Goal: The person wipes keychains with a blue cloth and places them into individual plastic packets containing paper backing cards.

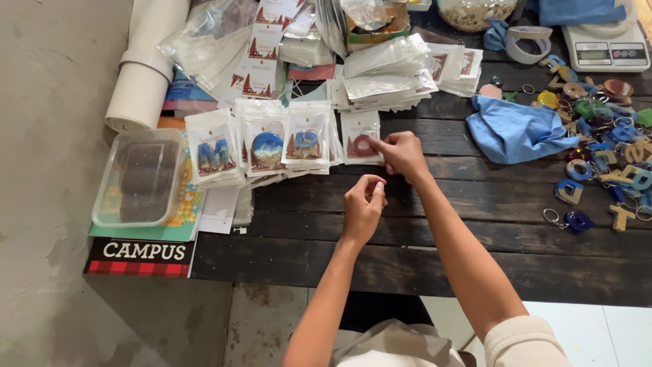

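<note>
Your dark plank surface [475, 204] ends at its near edge just in front of your body, and its left edge sits close to the pale wall [47, 170], with a clear plastic tub [139, 178] and a stack of notebooks [142, 251] overhanging that corner. The open room lies in the middle: a bare stretch of planks runs from below your hands to the near edge and rightward towards the scattered pile of coloured keychains [604, 143]. Ahead it is crowded, with stacks of clear packets [387, 75] and a crumpled blue cloth [513, 129] to the right of your hands. Your right hand [402, 155] reaches forward, its fingers pinched on the right edge of a small packaged keychain [360, 139] lying flat on the surface at the right end of a row of similar packets [265, 143]. That packet is a clear sleeve over a white card with a dark red, roughly round piece showing through. Your left hand [363, 207] hovers just nearer you, below the right one, with thumb and forefinger closed together at the tips; you cannot tell whether anything small is held between them. A white kitchen scale [608, 44] stands at the far right corner, well apart from both hands.
</note>
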